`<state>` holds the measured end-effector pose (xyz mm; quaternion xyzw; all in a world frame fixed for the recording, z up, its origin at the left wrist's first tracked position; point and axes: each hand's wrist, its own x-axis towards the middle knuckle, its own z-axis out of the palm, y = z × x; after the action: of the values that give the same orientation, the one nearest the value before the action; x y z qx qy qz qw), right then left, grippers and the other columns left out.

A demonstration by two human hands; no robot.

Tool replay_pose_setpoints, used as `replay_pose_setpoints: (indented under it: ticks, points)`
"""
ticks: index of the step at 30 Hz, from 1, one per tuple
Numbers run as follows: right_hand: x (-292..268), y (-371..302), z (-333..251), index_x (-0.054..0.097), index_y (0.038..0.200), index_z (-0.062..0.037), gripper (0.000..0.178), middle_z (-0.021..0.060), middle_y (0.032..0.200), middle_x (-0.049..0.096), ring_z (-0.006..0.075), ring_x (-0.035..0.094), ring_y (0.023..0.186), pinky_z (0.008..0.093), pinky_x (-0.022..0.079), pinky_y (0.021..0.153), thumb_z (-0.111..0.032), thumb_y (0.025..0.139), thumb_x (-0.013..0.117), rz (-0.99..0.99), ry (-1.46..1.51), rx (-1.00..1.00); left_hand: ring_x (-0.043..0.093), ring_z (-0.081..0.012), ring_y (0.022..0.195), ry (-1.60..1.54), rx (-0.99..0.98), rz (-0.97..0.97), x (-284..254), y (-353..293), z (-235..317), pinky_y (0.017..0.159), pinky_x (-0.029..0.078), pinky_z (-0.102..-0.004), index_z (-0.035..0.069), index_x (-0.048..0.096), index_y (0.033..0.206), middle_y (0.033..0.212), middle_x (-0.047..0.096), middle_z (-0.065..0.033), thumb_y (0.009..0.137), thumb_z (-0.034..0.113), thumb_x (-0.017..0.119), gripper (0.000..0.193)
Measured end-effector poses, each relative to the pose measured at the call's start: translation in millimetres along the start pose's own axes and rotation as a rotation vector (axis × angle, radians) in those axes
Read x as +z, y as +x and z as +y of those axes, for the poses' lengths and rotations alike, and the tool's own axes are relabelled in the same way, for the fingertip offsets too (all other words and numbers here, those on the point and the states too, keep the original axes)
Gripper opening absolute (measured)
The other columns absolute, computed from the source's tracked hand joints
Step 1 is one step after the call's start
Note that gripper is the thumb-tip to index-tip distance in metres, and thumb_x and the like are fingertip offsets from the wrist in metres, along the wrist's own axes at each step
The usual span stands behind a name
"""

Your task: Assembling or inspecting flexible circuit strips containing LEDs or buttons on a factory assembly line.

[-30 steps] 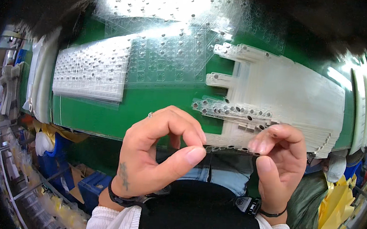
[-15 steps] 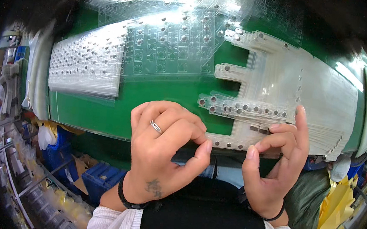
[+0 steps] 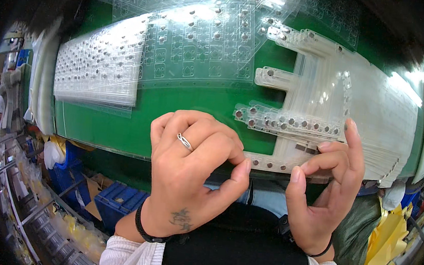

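Observation:
My left hand (image 3: 196,166), with a ring on one finger, pinches the left end of a narrow strip along the near edge of a clear plastic sheet (image 3: 269,165). Dark round dots line that strip. Close by on the right, my right hand (image 3: 326,185) has its thumb and a bent finger together at the same near edge. One other finger of it stretches up over the sheets. Beneath lies a fanned stack of similar clear sheets (image 3: 375,106), with dotted arms jutting left. Whether my fingers hold one sheet or more I cannot tell.
On the green tabletop (image 3: 189,103), a stack of dotted clear sheets (image 3: 96,67) lies at the left. More transparent sheets (image 3: 194,45) spread behind it, with glare at the far side. Below the table's near edge are blue bins (image 3: 120,202) at left and yellow sheets (image 3: 386,243) at right.
Both hands keep their grip. They and the fanned sheets sit slightly farther right in the picture, while the left stack sits slightly higher; the view itself seems to have shifted a little.

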<state>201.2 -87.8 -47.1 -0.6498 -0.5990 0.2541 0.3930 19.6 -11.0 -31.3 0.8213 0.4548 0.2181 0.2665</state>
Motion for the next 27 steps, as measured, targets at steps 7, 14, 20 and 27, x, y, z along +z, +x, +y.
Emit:
replay_pose_setpoints:
  ticks: [7,14,20,27]
  points:
    - [0.3,3.8,-0.2,0.027,0.143,0.0067,0.075,0.0062,0.092,0.054,0.0143,0.048,0.094,0.0225,0.044,0.078,0.006,0.076,0.062,-0.017,-0.067,-0.04,0.057,-0.0234,0.085,0.027,-0.005,-0.005,-1.1,-0.8,-0.5,0.085,0.038,-0.0349,0.01,0.059,0.069,0.08,0.064,-0.0029,0.065,0.004,0.072,0.014]
    - [-0.8,3.1,-0.5,0.029,0.143,0.0046,0.076,0.0049,0.088,0.052,0.0139,0.047,0.091,0.0233,0.043,0.081,0.006,0.074,0.062,-0.026,-0.084,-0.022,0.057,-0.0237,0.084,0.019,0.008,-0.007,-0.5,1.6,0.7,0.083,0.038,-0.0349,0.009,0.059,0.069,0.078,0.064,-0.0036,0.064,0.003,0.071,0.015]
    - [-5.1,10.0,-12.1,0.031,0.144,0.0035,0.076,0.0036,0.087,0.049,0.0133,0.047,0.088,0.0244,0.043,0.081,0.007,0.074,0.061,-0.092,-0.174,0.017,0.055,-0.0244,0.081,0.119,0.019,-0.007,-3.0,2.2,8.2,0.081,0.04,-0.035,0.007,0.059,0.07,0.078,0.061,-0.0061,0.065,0.004,0.071,0.014]
    - [-4.3,0.0,5.9,0.031,0.142,0.006,0.073,0.007,0.094,0.049,0.0166,0.047,0.091,0.0284,0.041,0.086,-0.007,0.08,0.066,-0.044,-0.009,-0.031,0.055,-0.0291,0.07,0.01,-0.022,0.054,-5.5,1.3,-6.4,0.071,0.044,-0.0366,0.0,0.059,0.078,0.079,0.058,-0.0117,0.077,0.005,0.063,0.006]
